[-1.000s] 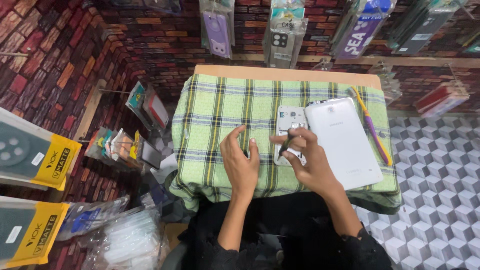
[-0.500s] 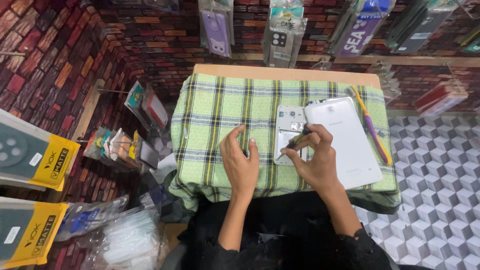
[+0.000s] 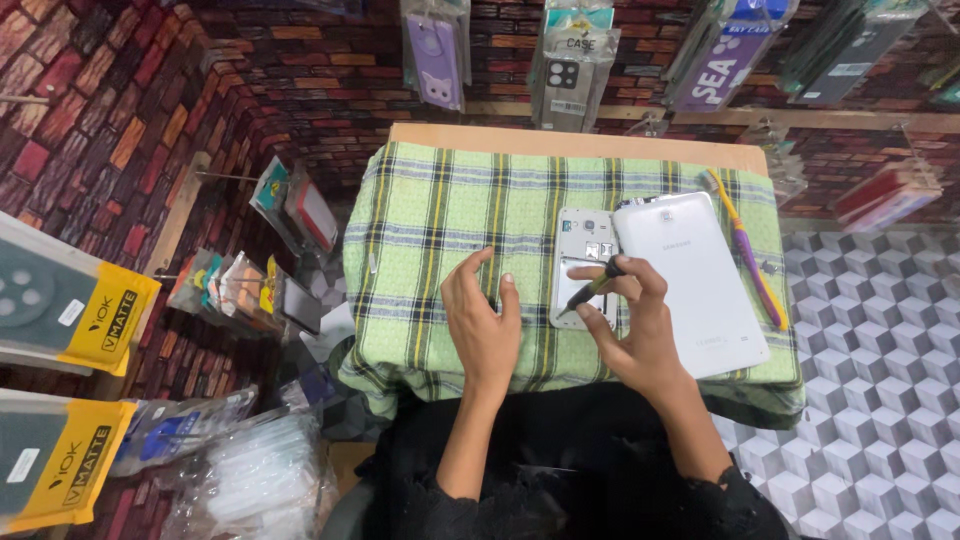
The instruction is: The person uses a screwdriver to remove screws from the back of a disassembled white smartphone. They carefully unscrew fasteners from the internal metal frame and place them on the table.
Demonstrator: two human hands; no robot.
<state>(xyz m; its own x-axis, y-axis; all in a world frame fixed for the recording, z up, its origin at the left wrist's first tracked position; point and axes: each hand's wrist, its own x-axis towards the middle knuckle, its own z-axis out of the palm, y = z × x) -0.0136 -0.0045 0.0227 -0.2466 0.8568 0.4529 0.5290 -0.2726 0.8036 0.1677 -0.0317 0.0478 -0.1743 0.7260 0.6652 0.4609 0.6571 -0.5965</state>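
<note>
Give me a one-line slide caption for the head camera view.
Right hand points a small screwdriver at an opened phone beside a white tablet; left hand rests on checked cloth.

The right hand (image 3: 640,330) hides part of the opened phone (image 3: 585,265).

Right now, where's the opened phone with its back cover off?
The opened phone lies on the green plaid cloth, right of centre, against the white tablet's left edge, under the right hand's small tool.

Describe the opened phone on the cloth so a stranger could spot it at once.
Find the green checked cloth covering the small table. Near its middle, just left of a larger white tablet, lies the small phone with its back cover off. Unlike the smooth tablet, it shows bare inner parts, and the right hand points a tool at it.
</note>
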